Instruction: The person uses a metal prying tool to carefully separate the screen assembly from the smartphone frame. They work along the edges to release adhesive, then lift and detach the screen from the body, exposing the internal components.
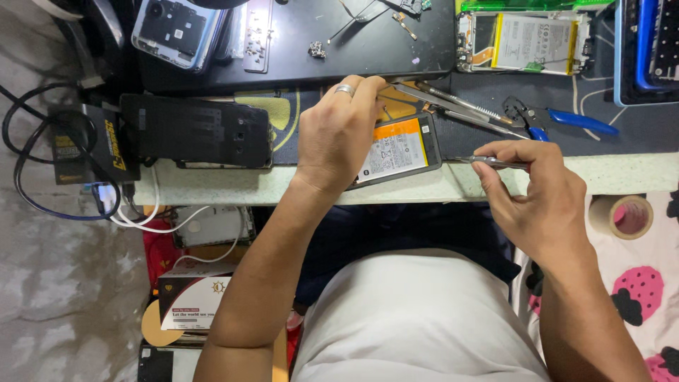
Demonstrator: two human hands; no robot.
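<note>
Two hands over an opened phone (398, 150) at the worktop (495, 180) edge, long axis tilted up-right, left hand (338, 134) pressing it, right hand (532, 201) fingers pinching tweezers (488, 162) pointing left.

1. I see the opened phone (400, 150) lying flat at the near edge of the table, back cover off, tilted a little so its top end points up and to the right.
2. Its battery fills most of the body: white label below, orange band across the upper end, dark frame all round.
3. My left hand (338, 134) rests over the phone's left part and hides that side.
4. The metal tweezers (488, 162) lie nearly level in my right hand (530, 198), pinched between thumb and forefinger, tip pointing left toward the phone's right edge, just beside it.
</note>
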